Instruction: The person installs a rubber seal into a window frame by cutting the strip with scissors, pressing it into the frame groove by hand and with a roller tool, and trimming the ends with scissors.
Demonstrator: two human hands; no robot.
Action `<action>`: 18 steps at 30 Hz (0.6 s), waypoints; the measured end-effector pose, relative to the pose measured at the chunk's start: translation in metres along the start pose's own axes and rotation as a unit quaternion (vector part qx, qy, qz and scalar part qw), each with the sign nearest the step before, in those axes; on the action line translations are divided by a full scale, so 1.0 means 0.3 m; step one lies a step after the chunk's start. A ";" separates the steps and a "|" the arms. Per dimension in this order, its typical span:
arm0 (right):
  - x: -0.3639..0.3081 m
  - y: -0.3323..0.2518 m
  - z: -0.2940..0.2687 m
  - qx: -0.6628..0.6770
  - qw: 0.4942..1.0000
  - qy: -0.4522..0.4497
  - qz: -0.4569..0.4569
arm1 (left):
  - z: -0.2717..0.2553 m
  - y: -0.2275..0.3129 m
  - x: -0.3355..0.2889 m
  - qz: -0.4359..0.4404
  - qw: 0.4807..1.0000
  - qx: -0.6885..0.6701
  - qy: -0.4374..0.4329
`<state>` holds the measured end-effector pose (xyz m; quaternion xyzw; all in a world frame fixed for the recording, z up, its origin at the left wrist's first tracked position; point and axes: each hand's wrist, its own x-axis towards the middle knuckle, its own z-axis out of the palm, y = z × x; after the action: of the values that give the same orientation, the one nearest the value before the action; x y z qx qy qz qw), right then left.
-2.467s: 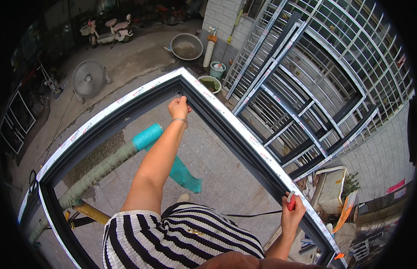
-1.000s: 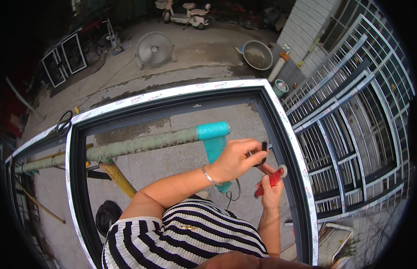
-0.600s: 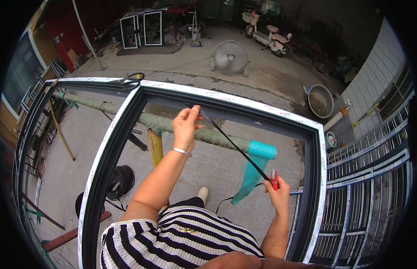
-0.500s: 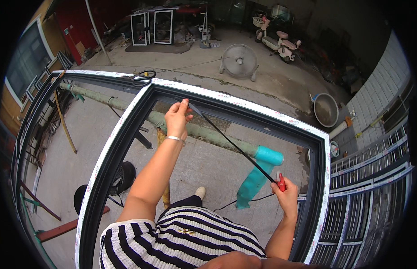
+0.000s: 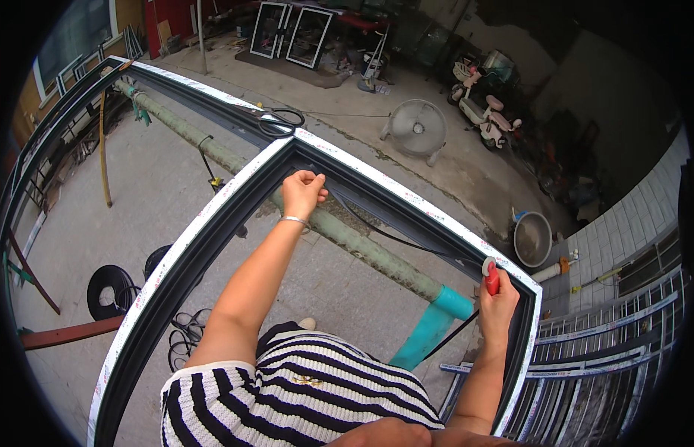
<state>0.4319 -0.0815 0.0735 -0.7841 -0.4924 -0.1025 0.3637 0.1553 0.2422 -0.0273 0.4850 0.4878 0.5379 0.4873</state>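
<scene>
A large window frame (image 5: 389,173), dark inside with white film on its outer faces, lies in front of me. At its far inner corner my left hand (image 5: 304,197) is closed, fingertips pinching a black rubber sealing strip (image 5: 380,232). The strip sags slightly along the frame's far side toward my right hand (image 5: 499,304). That hand is wrapped round a red-handled tool with a pale wheel, a seal roller (image 5: 492,280), held at the far right corner. More of the strip hangs below the right hand.
Black-handled scissors (image 5: 284,123) rest on the frame's far bar. Beneath it runs a green pole (image 5: 362,243) wrapped in teal film (image 5: 429,325). Coils of black strip (image 5: 111,290) lie on the floor at left. Beyond are a fan (image 5: 417,128), basin (image 5: 532,238) and scooter (image 5: 485,115).
My right hand has moved up and away to the frame's far right corner with the roller. The strip, taut before, now hangs slacker along the far side. The view has shifted.
</scene>
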 end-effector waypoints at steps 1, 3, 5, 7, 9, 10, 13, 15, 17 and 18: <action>0.019 0.002 0.012 -0.005 1.000 0.015 -0.007 | -0.009 0.018 0.003 0.000 1.000 0.001 0.002; 0.050 0.007 0.024 0.032 0.997 0.074 -0.011 | -0.019 0.039 0.010 0.015 0.996 0.088 0.000; 0.072 0.033 0.042 0.018 0.997 0.080 -0.009 | -0.020 0.032 0.029 0.018 0.997 0.080 0.006; 0.087 0.038 0.058 -0.010 0.995 0.079 -0.062 | -0.018 0.025 0.051 0.013 0.993 0.116 -0.024; 0.093 0.052 0.080 -0.044 0.991 0.046 -0.119 | -0.026 0.016 0.067 0.041 0.982 0.185 -0.024; 0.094 0.061 0.091 -0.063 0.987 0.035 -0.145 | -0.027 0.015 0.075 0.071 0.965 0.251 -0.024; 0.086 0.106 0.119 -0.078 0.987 0.030 -0.135 | -0.029 0.049 0.075 0.061 0.959 0.274 -0.036; 0.092 0.109 0.135 -0.069 0.986 0.046 -0.146 | -0.029 0.025 0.090 0.079 0.950 0.301 -0.026; 0.092 0.105 0.146 -0.077 0.987 0.035 -0.139 | -0.035 0.010 0.089 0.097 0.940 0.327 -0.018; 0.097 0.111 0.158 -0.076 0.986 0.040 -0.146 | -0.033 0.027 0.078 0.149 0.928 0.341 -0.017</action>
<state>0.4650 -0.0376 0.0391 -0.7245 -0.5772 -0.2227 0.3039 0.1437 0.2647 -0.0186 0.6980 0.5555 0.3977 0.2144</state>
